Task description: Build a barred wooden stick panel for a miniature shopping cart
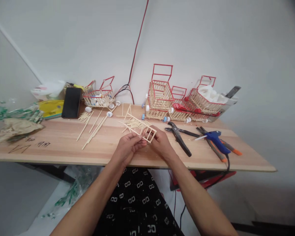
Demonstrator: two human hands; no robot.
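Observation:
Between my hands is a small frame of pale wooden sticks (151, 133), held just above the table's front part. Fingers of my left hand (129, 146) pinch its left lower side. My right hand (161, 141) closes on its right side, with some fingertips hidden behind the frame. Just beyond my hands lies a pile of short sticks (134, 123), partly covered by another joined stick frame (126, 109). Longer loose sticks (95, 131) lie to the left, a white bottle cap (109, 114) near their far ends.
Along the wall stand several miniature stick carts (159, 95) with red handles and cap wheels. Black-handled cutters (179, 139), a blue glue gun (217, 141) and orange-handled pliers (233, 149) lie right. A black phone (71, 102) leans on a yellow packet (51, 108) at left.

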